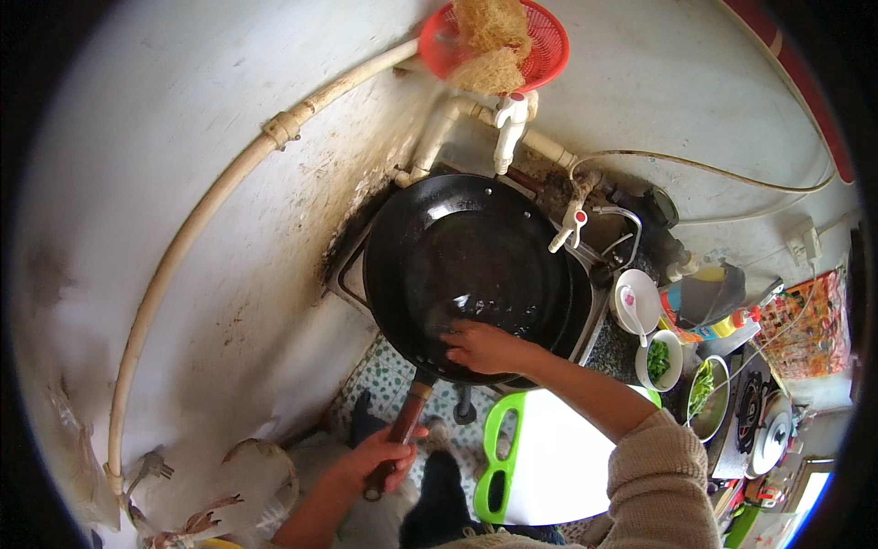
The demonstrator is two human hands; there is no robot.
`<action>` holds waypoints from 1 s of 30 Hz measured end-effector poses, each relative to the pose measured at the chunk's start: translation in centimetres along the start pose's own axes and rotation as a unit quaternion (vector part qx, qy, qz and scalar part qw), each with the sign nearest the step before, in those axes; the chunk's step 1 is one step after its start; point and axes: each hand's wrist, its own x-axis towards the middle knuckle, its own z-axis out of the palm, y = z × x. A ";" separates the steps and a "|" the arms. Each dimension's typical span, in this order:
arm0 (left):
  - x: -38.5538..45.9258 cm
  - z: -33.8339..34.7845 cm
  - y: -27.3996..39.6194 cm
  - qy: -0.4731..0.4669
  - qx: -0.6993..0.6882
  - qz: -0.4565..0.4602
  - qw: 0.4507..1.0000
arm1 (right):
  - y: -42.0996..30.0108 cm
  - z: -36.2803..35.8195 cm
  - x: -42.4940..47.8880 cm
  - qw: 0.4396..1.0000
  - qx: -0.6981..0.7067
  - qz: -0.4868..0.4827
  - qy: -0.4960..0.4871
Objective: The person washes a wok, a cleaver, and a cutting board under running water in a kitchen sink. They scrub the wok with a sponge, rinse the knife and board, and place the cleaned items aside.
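Observation:
A black wok point(480, 267) with a wet, shiny inside rests tilted over a metal-edged sink point(350, 274). My left hand point(384, 456) is wrapped around its brown wooden handle point(410, 415). Inside the near part of the wok, my right hand point(483, 348) reaches down with its fingers bent against the surface. Motion blur at the fingertips hides whether anything is held there. Another dark curved rim point(582, 302) shows beneath the wok on the right. Above the far rim hangs a white plastic tap point(509, 134) with a red dot.
A second tap point(571, 223) juts out right of the wok. A red basket point(549, 51) holds loofah fibre point(490, 41). Beside my right forearm is a green-edged white cutting board point(555, 460). Bowls of chopped greens point(658, 360) and a white bowl with spoon point(634, 298) line the counter.

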 end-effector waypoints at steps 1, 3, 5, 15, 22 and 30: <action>0.0 0.1 0.1 0.017 0.013 -0.009 1.000 | -0.5 0.2 1.3 0.999 0.017 -0.041 0.017; 0.0 0.3 0.5 0.051 0.040 -0.026 0.998 | -0.8 0.4 4.6 0.994 0.008 -0.095 0.052; -0.2 0.8 1.0 0.088 0.074 -0.041 0.993 | -0.8 0.4 8.5 0.990 -0.050 -0.093 0.089; -0.4 1.4 0.8 0.100 0.100 -0.022 0.990 | 6.5 -5.4 14.2 0.857 -0.319 0.357 0.191; 0.1 1.2 0.6 0.117 0.112 -0.012 0.987 | 5.4 -5.3 7.1 0.877 -0.338 0.333 -0.078; -0.3 1.7 1.1 0.086 0.092 -0.022 0.992 | 8.5 -3.5 9.4 0.924 -0.126 0.262 0.247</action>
